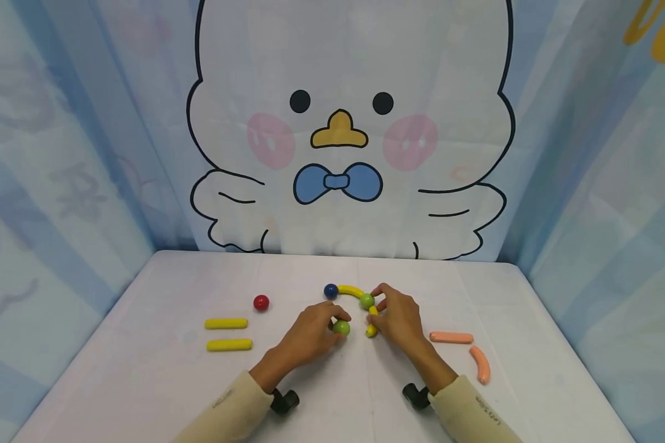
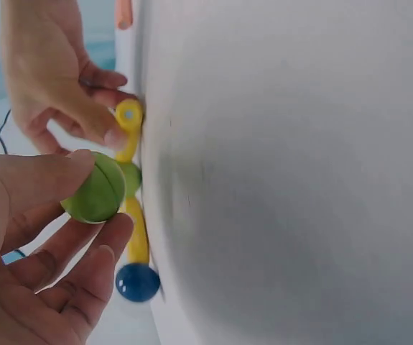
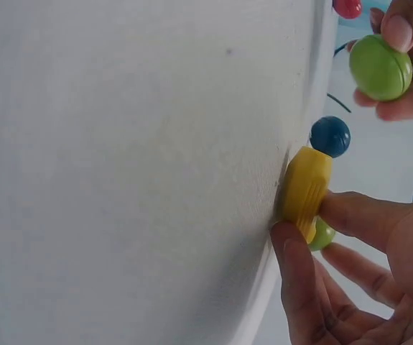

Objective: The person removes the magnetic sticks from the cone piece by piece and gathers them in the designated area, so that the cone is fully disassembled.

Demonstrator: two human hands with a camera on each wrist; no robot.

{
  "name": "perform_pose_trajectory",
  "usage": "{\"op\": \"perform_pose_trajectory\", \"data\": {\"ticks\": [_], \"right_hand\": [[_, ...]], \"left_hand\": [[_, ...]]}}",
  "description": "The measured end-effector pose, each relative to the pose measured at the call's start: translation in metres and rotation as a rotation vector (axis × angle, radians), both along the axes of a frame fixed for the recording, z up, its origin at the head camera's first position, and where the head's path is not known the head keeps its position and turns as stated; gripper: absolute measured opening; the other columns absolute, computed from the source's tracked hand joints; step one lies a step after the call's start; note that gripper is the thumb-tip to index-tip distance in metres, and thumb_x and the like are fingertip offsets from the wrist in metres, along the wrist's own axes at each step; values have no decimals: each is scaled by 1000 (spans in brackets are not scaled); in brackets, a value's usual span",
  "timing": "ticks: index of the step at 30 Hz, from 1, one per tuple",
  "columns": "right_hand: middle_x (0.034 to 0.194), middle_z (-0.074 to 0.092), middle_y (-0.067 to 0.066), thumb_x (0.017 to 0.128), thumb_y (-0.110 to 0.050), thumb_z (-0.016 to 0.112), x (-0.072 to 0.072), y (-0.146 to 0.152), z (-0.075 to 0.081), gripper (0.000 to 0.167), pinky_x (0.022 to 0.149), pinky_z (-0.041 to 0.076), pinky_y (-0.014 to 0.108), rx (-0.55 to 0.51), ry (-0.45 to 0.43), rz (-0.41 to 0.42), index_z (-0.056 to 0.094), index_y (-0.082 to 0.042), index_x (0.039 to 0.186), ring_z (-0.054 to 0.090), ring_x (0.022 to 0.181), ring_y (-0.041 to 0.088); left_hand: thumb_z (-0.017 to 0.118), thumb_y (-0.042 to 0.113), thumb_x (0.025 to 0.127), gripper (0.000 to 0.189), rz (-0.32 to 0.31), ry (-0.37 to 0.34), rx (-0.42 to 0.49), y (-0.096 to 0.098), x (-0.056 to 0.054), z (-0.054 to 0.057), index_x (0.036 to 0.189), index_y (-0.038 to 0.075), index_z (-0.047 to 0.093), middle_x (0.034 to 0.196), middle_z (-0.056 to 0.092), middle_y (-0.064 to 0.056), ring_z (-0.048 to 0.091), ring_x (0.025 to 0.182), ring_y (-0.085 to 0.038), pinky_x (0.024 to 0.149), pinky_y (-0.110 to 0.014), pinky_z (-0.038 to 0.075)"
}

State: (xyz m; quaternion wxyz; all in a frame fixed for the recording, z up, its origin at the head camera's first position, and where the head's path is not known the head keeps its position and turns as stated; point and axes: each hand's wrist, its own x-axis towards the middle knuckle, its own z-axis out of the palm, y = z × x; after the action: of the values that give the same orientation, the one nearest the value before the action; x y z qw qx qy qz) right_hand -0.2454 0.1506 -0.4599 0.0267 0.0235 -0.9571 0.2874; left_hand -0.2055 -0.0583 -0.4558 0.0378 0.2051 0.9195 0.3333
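My left hand (image 1: 309,332) pinches a loose green ball (image 2: 95,192) between thumb and fingers, just above the table. A seam line runs round this ball. My right hand (image 1: 401,321) holds a short curved yellow rod (image 3: 308,188) between thumb and fingertips. One end of that rod meets a second green ball (image 1: 367,301). From there another curved yellow rod (image 1: 350,290) leads left to a dark blue ball (image 1: 330,291), so the pieces form a bent chain on the table. The rod's near end, with a round hole in the left wrist view, faces the held ball, apart from it.
A red ball (image 1: 261,302) lies left of the chain. Two straight yellow rods (image 1: 226,323) lie further left. Right of my right hand are a straight pink rod (image 1: 451,337) and a curved pink rod (image 1: 480,365). A printed curtain (image 1: 338,227) hangs behind the white table (image 1: 144,394).
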Motion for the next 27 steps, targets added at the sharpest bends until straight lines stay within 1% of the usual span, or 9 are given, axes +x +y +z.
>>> {"op": "perform_pose_trajectory", "data": {"ticks": [3,6,11,15,18,21,23,27], "right_hand": [[96,77,6,82,-14,92,0,0,0,46,86,52,47,-3,-6,-9,71,-15,123,67,93,26],[97,77,6,82,-14,92,1,0,-1,47,87,51,47,-4,-4,-12,71,-16,124,66,93,27],[97,77,6,82,-13,91,1,0,-1,47,84,52,45,-6,2,-11,71,-15,124,66,92,26],[98,77,7,83,-13,91,0,0,-1,47,83,53,43,-2,-3,-13,70,-16,124,66,92,26],[98,77,7,82,-13,91,0,0,-1,47,83,53,44,1,-5,-15,70,-16,125,66,92,26],[97,77,6,83,-14,91,0,0,-1,47,83,53,44,7,-2,-12,70,-15,125,66,92,25],[97,77,6,83,-14,91,0,0,-1,48,83,53,44,8,-1,-10,70,-16,125,66,92,25],[97,76,5,83,-15,91,0,0,-1,48,83,53,44,11,-4,-10,70,-16,126,66,91,24]], "left_hand": [[83,11,93,34,27,33,21,-14,3,4,126,15,73,116,68,3,66,101,-15,91,-32,58],[83,10,93,36,61,80,27,-27,7,7,126,17,72,116,65,3,66,102,-14,91,-33,58],[85,11,90,38,148,146,9,-48,9,12,125,21,74,114,66,6,66,101,-11,85,-27,57],[86,9,89,38,206,175,2,-66,7,16,124,20,76,112,68,5,67,100,-13,82,-26,55],[86,7,89,39,236,192,-7,-80,4,18,125,19,76,111,69,3,67,98,-17,81,-27,54],[85,7,89,40,262,209,-14,-96,2,19,127,17,76,113,70,-1,66,97,-20,82,-30,55],[85,7,90,39,282,210,-16,-107,0,20,127,15,75,113,70,-3,65,96,-22,82,-31,55],[83,4,90,38,326,203,-16,-129,-3,21,127,12,75,115,71,-7,68,100,-27,84,-36,56]]}}
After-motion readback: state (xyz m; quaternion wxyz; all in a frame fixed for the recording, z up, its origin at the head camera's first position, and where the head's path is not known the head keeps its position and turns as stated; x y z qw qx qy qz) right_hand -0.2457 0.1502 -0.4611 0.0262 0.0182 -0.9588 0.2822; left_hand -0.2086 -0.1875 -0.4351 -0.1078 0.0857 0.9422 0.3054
